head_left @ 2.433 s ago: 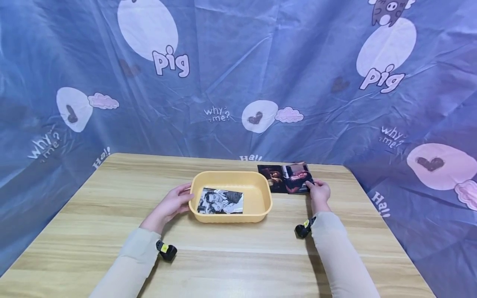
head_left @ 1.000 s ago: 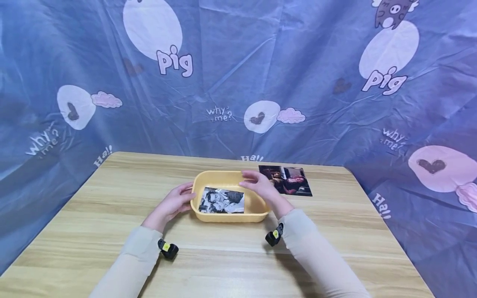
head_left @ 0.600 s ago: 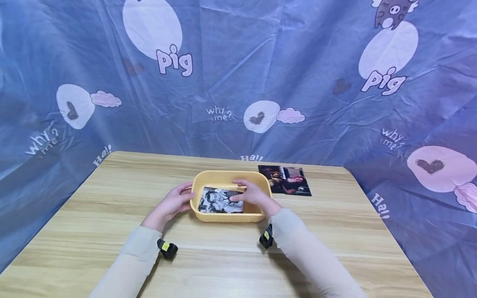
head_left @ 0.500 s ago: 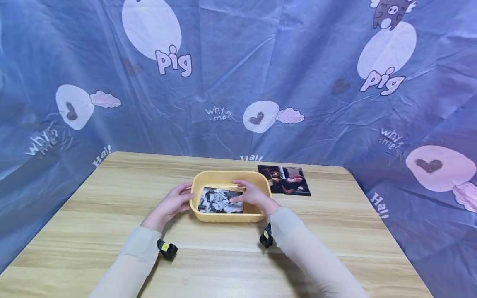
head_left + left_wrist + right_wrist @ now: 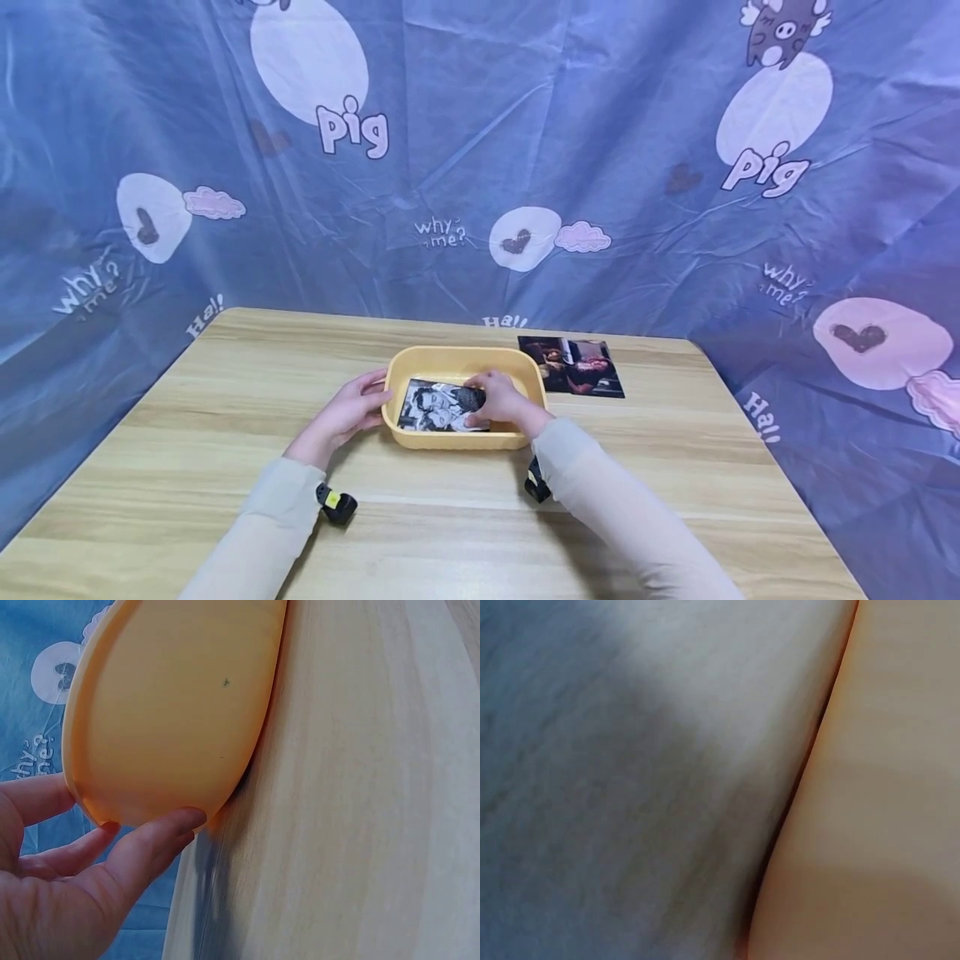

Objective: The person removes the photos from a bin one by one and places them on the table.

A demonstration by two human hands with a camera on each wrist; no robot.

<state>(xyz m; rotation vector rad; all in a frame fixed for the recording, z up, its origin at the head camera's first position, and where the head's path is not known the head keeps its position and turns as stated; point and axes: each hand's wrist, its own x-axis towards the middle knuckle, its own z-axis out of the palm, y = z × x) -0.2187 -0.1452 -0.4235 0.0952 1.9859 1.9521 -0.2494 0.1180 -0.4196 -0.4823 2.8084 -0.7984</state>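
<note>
A yellow plastic basin (image 5: 450, 440) stands on the table, with a black-and-white photo (image 5: 431, 408) lying inside it toward the left. My left hand (image 5: 358, 406) holds the basin's left end; in the left wrist view, its fingers and thumb spread around the rounded end wall. My right hand (image 5: 501, 400) reaches inside over the front rim. Its thumb and fingers grip the photo's right end, one at the near edge and the others at the far edge. The right wrist view shows only the basin's outer wall (image 5: 870, 810) and the blurred tabletop.
A dark colour photo print (image 5: 592, 368) lies flat on the table behind and right of the basin, partly hidden by its rim. Blue patterned cloth (image 5: 465, 167) hangs behind and beside the wooden table (image 5: 435, 533). Each wrist wears a small black camera (image 5: 337, 506).
My right hand has let go of the colour photo at the right, moved left into the basin and come down on the black-and-white photo. My left hand stays on the basin.
</note>
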